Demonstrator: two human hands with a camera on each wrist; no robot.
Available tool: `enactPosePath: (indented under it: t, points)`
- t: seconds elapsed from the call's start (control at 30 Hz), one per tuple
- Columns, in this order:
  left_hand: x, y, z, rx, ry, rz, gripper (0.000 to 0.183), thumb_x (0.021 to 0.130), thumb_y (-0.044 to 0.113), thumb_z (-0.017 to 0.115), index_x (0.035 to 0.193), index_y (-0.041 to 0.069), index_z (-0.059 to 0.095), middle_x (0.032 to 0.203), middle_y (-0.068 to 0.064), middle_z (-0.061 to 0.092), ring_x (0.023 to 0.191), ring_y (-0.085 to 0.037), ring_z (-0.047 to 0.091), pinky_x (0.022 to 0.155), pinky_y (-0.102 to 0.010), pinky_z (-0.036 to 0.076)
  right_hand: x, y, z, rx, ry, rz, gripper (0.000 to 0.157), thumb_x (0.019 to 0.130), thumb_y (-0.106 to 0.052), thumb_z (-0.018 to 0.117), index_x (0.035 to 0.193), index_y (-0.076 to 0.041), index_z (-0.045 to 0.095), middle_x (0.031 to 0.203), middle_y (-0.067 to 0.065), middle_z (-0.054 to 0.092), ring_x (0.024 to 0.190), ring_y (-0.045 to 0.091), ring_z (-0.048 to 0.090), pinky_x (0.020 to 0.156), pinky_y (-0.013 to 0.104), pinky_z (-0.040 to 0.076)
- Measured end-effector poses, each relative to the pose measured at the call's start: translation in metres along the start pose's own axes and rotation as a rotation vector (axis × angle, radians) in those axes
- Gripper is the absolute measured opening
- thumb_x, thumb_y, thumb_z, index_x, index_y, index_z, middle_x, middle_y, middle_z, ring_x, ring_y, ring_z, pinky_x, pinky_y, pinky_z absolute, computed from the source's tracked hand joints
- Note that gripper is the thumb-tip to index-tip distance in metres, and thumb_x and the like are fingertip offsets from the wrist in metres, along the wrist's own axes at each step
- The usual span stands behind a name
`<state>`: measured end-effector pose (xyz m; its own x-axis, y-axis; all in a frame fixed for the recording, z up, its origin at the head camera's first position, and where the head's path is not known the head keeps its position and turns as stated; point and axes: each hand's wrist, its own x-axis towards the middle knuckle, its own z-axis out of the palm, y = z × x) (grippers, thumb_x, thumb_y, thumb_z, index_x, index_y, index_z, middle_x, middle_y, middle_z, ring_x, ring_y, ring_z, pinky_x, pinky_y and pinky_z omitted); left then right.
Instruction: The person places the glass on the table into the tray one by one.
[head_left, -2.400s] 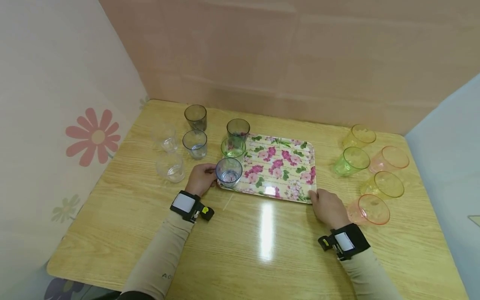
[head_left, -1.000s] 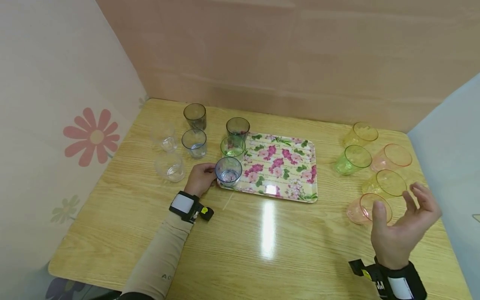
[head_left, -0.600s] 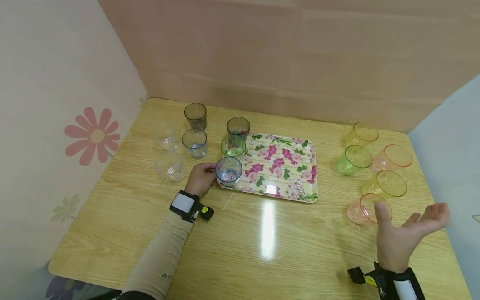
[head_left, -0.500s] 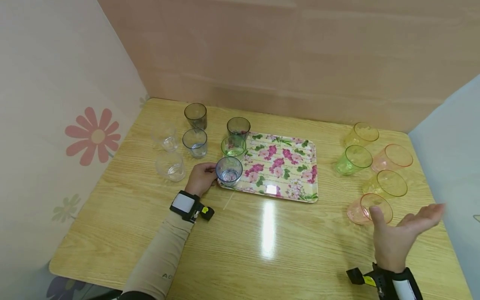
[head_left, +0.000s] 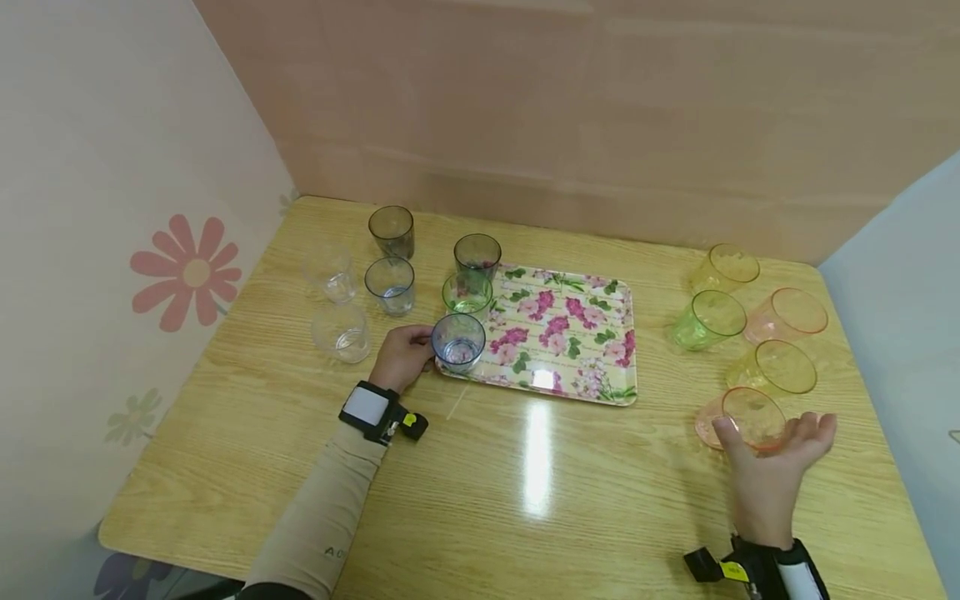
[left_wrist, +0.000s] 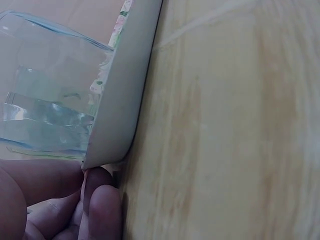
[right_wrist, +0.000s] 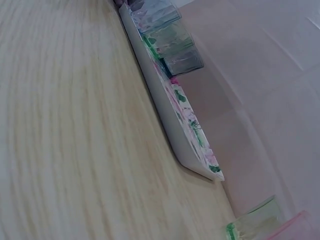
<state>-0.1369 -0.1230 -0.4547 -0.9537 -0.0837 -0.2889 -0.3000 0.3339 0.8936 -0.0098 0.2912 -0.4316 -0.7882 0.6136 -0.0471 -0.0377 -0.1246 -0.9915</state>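
Observation:
A floral tray (head_left: 558, 329) lies on the table, with a blue-rimmed tumbler (head_left: 458, 346), a green tumbler (head_left: 467, 297) and a dark grey tumbler (head_left: 477, 253) in a row along its left side. My left hand (head_left: 400, 360) pinches the tray's near left corner beside the blue-rimmed tumbler; the left wrist view shows fingers (left_wrist: 102, 210) at the tray's edge. My right hand (head_left: 772, 487) is empty, palm up and fingers spread, just on the near side of a pink tumbler (head_left: 712, 423). Its thumb overlaps that tumbler's rim in the head view.
Behind the pink tumbler stand a yellow tumbler (head_left: 772, 371), a green tumbler (head_left: 705, 323), a second pink tumbler (head_left: 783, 317) and another yellow tumbler (head_left: 723, 271). Left of the tray are two clear tumblers (head_left: 345, 337) and two greyish tumblers (head_left: 390, 287). Walls enclose the table's back and sides.
My right hand has let go of the tray's near right corner, swung out to the right, then come back leftward to the near pink tumbler. My left hand has stayed at the tray's corner.

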Motion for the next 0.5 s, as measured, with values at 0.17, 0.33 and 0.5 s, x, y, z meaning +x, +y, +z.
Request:
enactPosePath:
  t: [0.17,0.33,0.5]
  points:
    - [0.0,0.0,0.0,-0.003,-0.006,-0.014,0.027,0.091,0.009,0.06,0.115,0.0,0.067,0.102,-0.017,0.066,0.077,-0.018,0.063,0.061,-0.025,0.054,-0.002,0.006,0.001,-0.049,-0.022,0.038,0.116,0.079,0.006,0.068,0.151,-0.034,-0.014,0.157,-0.004,-0.019,0.142,0.007,-0.01,0.116,0.026,0.003]
    - [-0.001,0.0,0.0,0.009,-0.005,-0.014,0.027,0.091,0.009,0.06,0.116,0.001,0.067,0.102,-0.016,0.067,0.08,-0.019,0.063,0.062,-0.025,0.054,-0.002,0.009,0.002,-0.094,-0.026,0.06,0.115,0.081,0.001,0.069,0.15,-0.035,-0.016,0.157,-0.004,-0.022,0.14,0.003,-0.012,0.115,0.027,-0.001]
    - [0.0,0.001,-0.001,0.013,-0.002,-0.023,0.027,0.091,0.01,0.06,0.116,0.001,0.068,0.102,-0.016,0.067,0.08,-0.019,0.063,0.063,-0.026,0.054,-0.003,0.012,0.003,-0.069,-0.023,0.056,0.113,0.082,0.002,0.067,0.15,-0.033,-0.016,0.157,-0.004,-0.022,0.14,0.001,-0.012,0.115,0.027,0.013]
